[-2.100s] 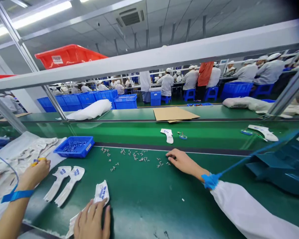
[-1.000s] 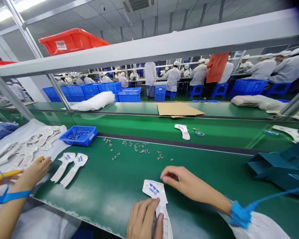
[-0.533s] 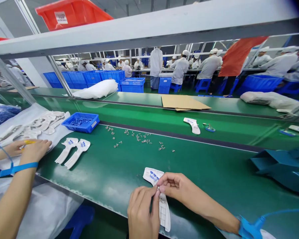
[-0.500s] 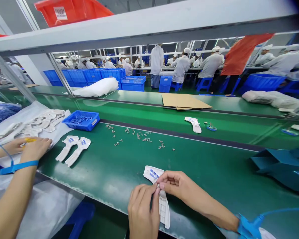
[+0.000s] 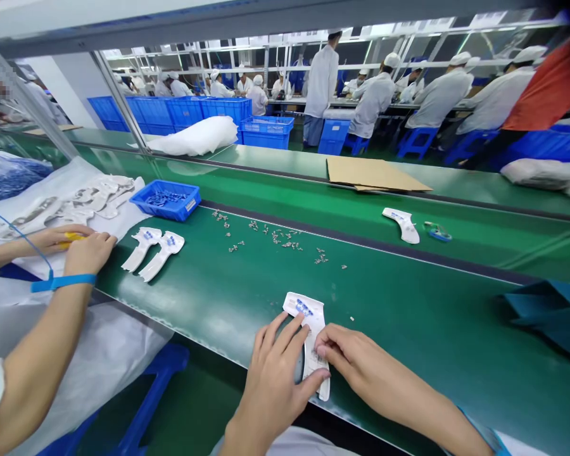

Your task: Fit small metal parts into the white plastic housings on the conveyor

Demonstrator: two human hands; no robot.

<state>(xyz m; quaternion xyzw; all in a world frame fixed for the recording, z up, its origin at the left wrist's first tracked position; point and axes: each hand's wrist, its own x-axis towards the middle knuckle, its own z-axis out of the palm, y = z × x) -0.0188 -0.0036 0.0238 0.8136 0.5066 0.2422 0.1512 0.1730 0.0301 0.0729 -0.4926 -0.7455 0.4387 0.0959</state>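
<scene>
Item one: a white shell (image 5: 316, 320), moulded, lying flat on the green tabletop (image 5: 422, 335) close to its near edge. Form: a broad, squared head at the far end, narrowing into a slightly curved handle that ran towards the person. Finish: pale; a cluster of blue pieces (image 5: 304, 308) sat on the head; details farther down were partly covered.

Left hand (image 5: 276, 370): fingers spread, their tips resting at the shell's head and left side, the thumb across the handle. Right hand (image 5: 358, 361): fingers curled together against the shell's right edge; whether they pinched anything could not be told.

Also on the tabletop: loose small metal pieces (image 5: 292, 245), in scattered groups beyond the shell; two similar white parts, one (image 5: 140, 250) just beside the other (image 5: 161, 256), well to the left; a blue tray (image 5: 191, 206) holding small blue pieces. Farther left, a co-worker's hand (image 5: 89, 254), near a yellow object (image 5: 72, 238).
</scene>
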